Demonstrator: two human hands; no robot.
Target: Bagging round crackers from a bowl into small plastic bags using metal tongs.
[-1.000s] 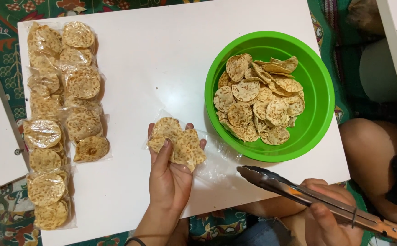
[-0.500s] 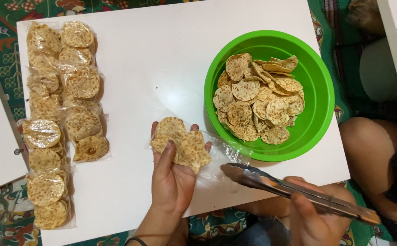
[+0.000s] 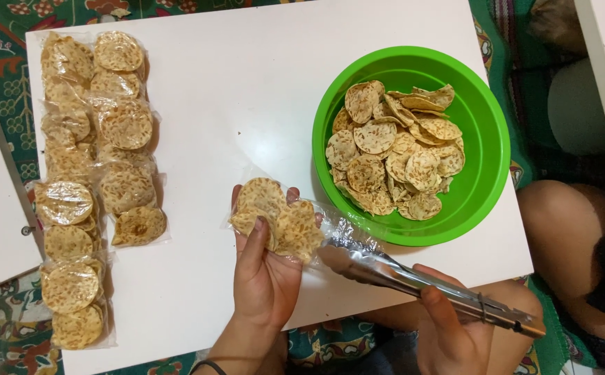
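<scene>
1 head view, steep downward, close over white table (image 3: 247, 90).

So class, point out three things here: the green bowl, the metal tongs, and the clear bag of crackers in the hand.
green bowl (image 3: 497, 149), head view, bare inner wall at right.
metal tongs (image 3: 413, 280), head view, middle of the arms.
clear bag of crackers (image 3: 281, 219), head view, crackers inside the bag.

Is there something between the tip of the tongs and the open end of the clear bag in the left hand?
Nothing visible. The tongs, held by the right hand, already reach the open end of the clear bag that the left hand holds.
</scene>
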